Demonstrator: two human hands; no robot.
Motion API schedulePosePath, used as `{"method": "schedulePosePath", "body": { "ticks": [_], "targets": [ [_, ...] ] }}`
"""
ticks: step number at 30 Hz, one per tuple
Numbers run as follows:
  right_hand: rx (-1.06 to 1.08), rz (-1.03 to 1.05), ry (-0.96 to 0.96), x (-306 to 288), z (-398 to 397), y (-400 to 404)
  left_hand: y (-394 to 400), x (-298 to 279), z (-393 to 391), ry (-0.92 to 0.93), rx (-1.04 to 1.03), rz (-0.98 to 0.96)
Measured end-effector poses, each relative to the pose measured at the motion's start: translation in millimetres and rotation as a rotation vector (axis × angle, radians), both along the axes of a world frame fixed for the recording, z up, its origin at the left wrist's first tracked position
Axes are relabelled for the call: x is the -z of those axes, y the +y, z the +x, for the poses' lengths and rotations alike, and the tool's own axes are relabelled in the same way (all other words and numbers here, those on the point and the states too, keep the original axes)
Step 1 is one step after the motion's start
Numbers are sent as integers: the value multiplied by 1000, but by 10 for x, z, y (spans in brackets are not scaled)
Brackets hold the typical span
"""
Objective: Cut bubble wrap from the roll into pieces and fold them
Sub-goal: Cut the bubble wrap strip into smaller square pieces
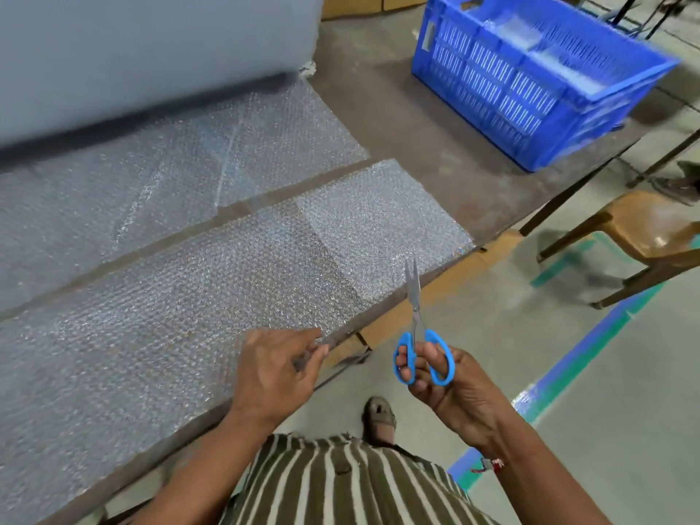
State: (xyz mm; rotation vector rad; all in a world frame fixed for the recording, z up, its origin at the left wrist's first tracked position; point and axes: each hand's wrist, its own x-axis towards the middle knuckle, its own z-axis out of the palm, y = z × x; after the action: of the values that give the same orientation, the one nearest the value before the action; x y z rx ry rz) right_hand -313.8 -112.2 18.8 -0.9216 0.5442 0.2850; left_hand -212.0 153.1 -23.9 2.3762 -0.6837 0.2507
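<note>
A blue crate [530,81] on the counter [416,119] held folded bubble wrap [530,36]; left hand [272,373] pinched the cut sheet's [235,282] edge; right hand [450,384] fingers gripped shut scissors [418,335]; green-taped concrete floor [568,373].

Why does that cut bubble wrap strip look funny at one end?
The cut strip has its right end doubled over, so a whiter patch shows there. The blue crate sits close to the table's far corner. Nothing looks torn or spilled.

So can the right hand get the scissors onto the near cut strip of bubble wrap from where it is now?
Probably yes. The right hand holds the scissors just off the table edge, blades pointing at the near strip, with nothing between. The left hand pinches that strip's edge.
</note>
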Motion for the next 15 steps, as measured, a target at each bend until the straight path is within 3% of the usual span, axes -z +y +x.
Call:
{"method": "schedulePosePath", "body": {
  "ticks": [6,15],
  "targets": [
    [-106,4,38,117,-47,-268,-527,169,184,73,-2,14],
    [-302,-300,85,171,6,-446,-699,307,315,232,-177,56]
  ]
}}
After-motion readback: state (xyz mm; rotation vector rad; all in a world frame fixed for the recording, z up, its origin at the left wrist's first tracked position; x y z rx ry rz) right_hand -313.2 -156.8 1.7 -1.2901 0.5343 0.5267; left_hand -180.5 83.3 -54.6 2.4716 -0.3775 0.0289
